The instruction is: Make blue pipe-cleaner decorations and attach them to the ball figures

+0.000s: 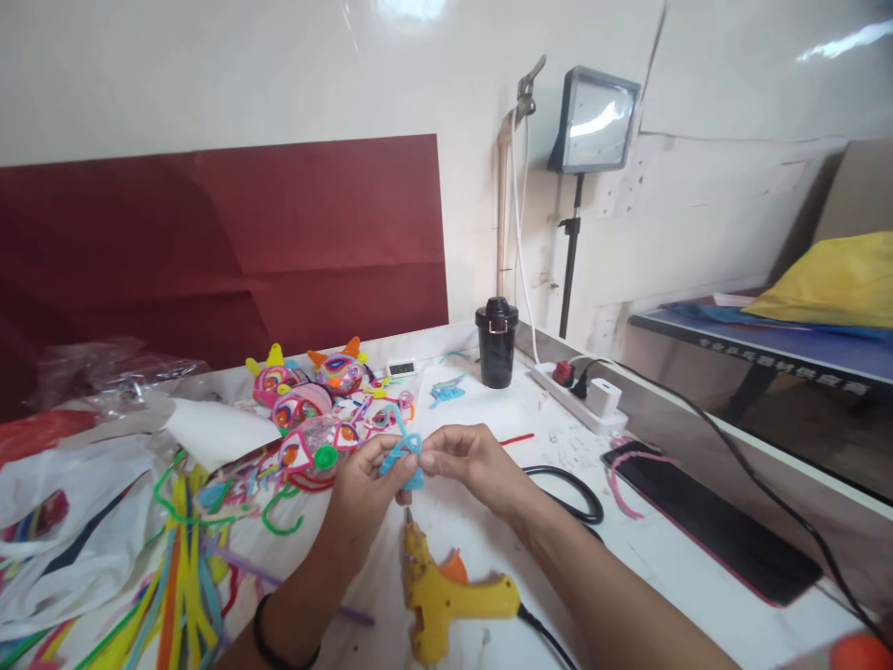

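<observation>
White table [488,409] (cluttered) against a cream wall [209,74], maroon sheet [244,233] behind

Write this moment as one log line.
left hand: pinching blue pipe cleaner shape | right hand: pinching it too | glue gun: lying below hands

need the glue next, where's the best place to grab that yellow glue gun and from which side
Probably by the handle of the yellow glue gun: it lies flat on the white table, nozzle pointing away toward the hands, handle and cord trailing right. Come from above on the right side, with the right hand, well clear of the metal tip.
</observation>
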Demonstrator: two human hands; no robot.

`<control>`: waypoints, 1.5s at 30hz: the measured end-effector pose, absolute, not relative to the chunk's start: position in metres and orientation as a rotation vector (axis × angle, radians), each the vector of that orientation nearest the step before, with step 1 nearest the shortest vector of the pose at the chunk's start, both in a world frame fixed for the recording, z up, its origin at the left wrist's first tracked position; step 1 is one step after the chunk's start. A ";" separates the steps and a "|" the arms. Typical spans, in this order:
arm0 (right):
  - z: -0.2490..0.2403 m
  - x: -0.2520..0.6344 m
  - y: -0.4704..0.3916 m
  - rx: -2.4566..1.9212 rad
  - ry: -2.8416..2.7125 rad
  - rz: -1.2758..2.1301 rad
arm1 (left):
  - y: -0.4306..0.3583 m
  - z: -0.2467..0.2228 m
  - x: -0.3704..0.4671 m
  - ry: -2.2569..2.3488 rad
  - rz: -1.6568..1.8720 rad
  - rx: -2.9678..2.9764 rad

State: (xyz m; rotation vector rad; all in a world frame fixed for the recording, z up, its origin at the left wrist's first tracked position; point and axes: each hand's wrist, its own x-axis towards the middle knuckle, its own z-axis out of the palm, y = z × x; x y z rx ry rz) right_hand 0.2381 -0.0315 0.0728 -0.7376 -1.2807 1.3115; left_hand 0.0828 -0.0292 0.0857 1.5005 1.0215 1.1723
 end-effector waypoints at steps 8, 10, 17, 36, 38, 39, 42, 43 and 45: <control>0.074 0.237 -0.033 -0.745 -1.289 1.299 | -0.031 0.086 0.084 0.988 1.193 1.490; 0.074 0.237 -0.033 -0.756 -1.295 1.288 | -0.030 0.085 0.084 0.985 1.192 1.507; 0.070 0.236 -0.030 -0.821 -1.325 1.218 | -0.026 0.078 0.081 1.047 1.202 1.659; 0.063 0.233 -0.029 -0.962 -1.549 0.809 | -0.027 0.072 0.080 1.155 1.186 1.930; 0.062 0.233 -0.029 -0.971 -1.552 0.793 | -0.027 0.071 0.080 1.158 1.185 1.907; 0.063 0.233 -0.029 -0.972 -1.554 0.786 | -0.027 0.071 0.080 1.144 1.193 1.882; 0.064 0.233 -0.031 -0.947 -1.571 0.795 | -0.025 0.070 0.081 1.037 1.208 1.732; 0.065 0.233 -0.031 -0.929 -1.574 0.818 | -0.024 0.070 0.082 0.991 1.204 1.657; 0.067 0.234 -0.031 -0.892 -1.571 0.880 | -0.021 0.069 0.081 0.910 1.179 1.488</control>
